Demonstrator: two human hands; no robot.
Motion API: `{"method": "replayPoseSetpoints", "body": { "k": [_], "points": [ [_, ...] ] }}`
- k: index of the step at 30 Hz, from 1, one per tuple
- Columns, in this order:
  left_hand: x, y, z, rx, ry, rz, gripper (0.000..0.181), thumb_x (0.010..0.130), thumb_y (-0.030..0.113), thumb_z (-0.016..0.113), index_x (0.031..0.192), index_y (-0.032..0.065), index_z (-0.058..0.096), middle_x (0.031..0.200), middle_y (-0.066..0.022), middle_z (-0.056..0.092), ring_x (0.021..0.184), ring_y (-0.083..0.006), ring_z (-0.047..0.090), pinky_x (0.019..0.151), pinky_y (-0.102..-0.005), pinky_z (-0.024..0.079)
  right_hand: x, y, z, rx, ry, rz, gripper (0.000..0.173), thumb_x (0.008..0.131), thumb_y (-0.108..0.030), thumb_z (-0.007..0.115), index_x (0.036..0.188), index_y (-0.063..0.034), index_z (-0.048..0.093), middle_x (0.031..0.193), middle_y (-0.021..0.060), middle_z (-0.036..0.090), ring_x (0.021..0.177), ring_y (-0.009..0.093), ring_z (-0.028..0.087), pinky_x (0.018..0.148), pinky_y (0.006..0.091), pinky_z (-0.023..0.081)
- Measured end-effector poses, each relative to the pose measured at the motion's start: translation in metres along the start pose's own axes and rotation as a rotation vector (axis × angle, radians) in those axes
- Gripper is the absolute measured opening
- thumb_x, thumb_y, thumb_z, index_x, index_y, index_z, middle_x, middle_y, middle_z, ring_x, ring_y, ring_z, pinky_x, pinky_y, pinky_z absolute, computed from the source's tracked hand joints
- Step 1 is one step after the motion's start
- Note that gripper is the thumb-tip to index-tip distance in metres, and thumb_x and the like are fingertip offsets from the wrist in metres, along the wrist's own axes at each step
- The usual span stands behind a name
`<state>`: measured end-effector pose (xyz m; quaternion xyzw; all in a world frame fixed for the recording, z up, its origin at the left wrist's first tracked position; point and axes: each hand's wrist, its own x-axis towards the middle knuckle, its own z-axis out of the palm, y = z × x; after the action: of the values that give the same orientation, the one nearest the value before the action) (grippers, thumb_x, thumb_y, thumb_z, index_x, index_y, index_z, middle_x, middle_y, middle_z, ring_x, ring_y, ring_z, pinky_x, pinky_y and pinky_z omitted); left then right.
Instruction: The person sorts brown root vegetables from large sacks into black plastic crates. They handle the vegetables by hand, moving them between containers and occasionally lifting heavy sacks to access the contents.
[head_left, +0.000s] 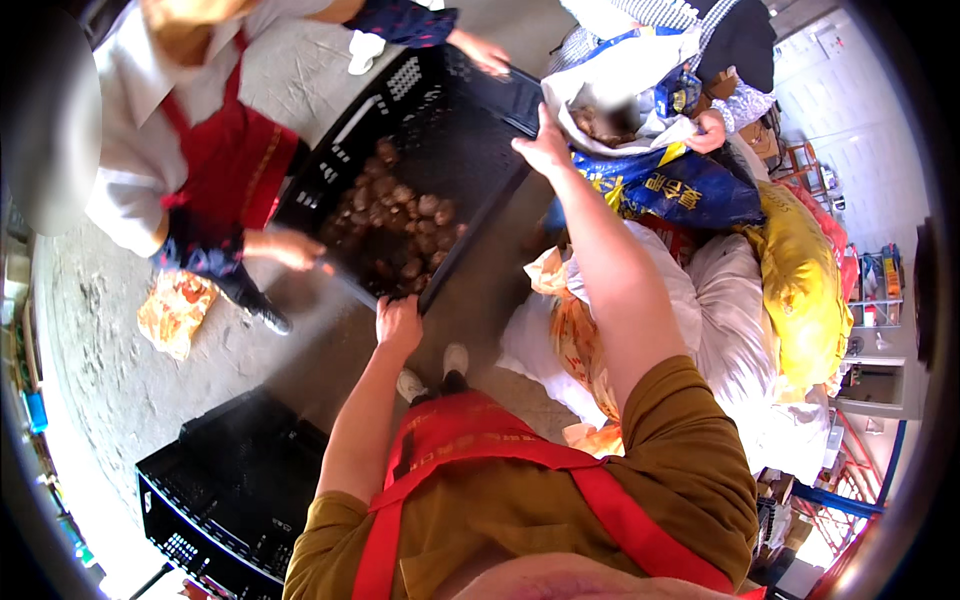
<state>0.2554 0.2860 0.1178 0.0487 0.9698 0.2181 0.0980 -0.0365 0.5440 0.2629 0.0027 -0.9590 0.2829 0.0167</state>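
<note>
A black plastic crate (480, 161) is held up in front of me and looks tilted, with brown, roundish tuber-like produce (409, 217) gathered toward its lower left part. My left hand (399, 322) grips the rim at the crate's near corner. On the right, my right hand (546, 142) holds the rim close to the far right corner. A co-worker in a red apron (225, 150) has both hands on the opposite side of the crate. Beside my right hand, another person's hand (705, 131) holds the mouth of a woven sack (652, 139) with similar brown produce inside.
Several stuffed sacks, white (731, 300) and yellow (802, 285), are piled at my right. Another black crate (232, 472) stands on the floor at lower left. An orange-and-white plastic bag (176, 311) lies behind the co-worker's foot. Shelving (877, 289) stands at far right.
</note>
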Motion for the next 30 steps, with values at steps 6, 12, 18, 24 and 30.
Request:
{"method": "replayPoseSetpoints", "body": {
  "k": [6, 12, 18, 24, 30],
  "points": [
    [0.053, 0.032, 0.03, 0.114, -0.079, 0.077, 0.021, 0.081, 0.02, 0.063, 0.097, 0.008, 0.057, 0.088, -0.0118, 0.066, 0.093, -0.028, 0.062, 0.098, -0.0422, 0.035, -0.005, 0.024, -0.015, -0.053, -0.096, -0.105, 0.085, 0.075, -0.025, 0.071, 0.144, -0.0016, 0.028, 0.14, 0.0245, 0.042, 0.131, 0.034, 0.041, 0.109, 0.0364, 0.033],
    [0.054, 0.026, 0.045, 0.217, -0.02, 0.114, 0.023, 0.081, 0.012, 0.058, 0.103, 0.0057, 0.056, 0.093, -0.0102, 0.064, 0.097, -0.0252, 0.06, 0.112, -0.0426, 0.023, -0.043, 0.072, -0.002, 0.108, -0.191, -0.101, 0.061, 0.076, -0.033, 0.071, 0.125, -0.0016, 0.056, 0.115, 0.0221, 0.063, 0.103, 0.031, 0.062, 0.089, 0.0347, 0.048],
    [0.061, 0.029, 0.026, 0.053, -0.011, 0.128, 0.06, 0.084, 0.019, 0.061, 0.138, 0.0072, 0.038, 0.136, -0.011, 0.048, 0.135, -0.0265, 0.033, 0.113, -0.0468, 0.02, -0.101, 0.108, 0.046, 0.4, -0.357, 0.034, 0.055, 0.079, -0.026, 0.073, 0.124, 0.0006, 0.056, 0.124, 0.0218, 0.058, 0.12, 0.033, 0.053, 0.099, 0.0373, 0.043],
    [0.027, 0.028, 0.024, -0.062, 0.055, 0.033, 0.063, 0.081, 0.017, 0.062, 0.139, 0.0116, 0.039, 0.145, -0.0107, 0.037, 0.138, -0.0307, 0.026, 0.113, -0.0473, 0.021, -0.155, 0.093, 0.058, 0.424, -0.557, 0.268, 0.051, 0.08, -0.022, 0.074, 0.122, 0.0012, 0.057, 0.12, 0.0192, 0.061, 0.112, 0.025, 0.059, 0.094, 0.0338, 0.046],
    [-0.031, -0.044, 0.016, -0.195, -0.042, -0.118, 0.057, 0.078, 0.015, 0.061, 0.134, 0.0125, 0.046, 0.142, -0.0121, 0.041, 0.136, -0.0317, 0.031, 0.111, -0.0457, 0.026, -0.2, 0.086, 0.081, 0.291, -0.652, 0.316, 0.045, 0.079, -0.024, 0.072, 0.118, -0.0034, 0.062, 0.11, 0.0148, 0.066, 0.102, 0.021, 0.062, 0.086, 0.0306, 0.049]
  ]
}}
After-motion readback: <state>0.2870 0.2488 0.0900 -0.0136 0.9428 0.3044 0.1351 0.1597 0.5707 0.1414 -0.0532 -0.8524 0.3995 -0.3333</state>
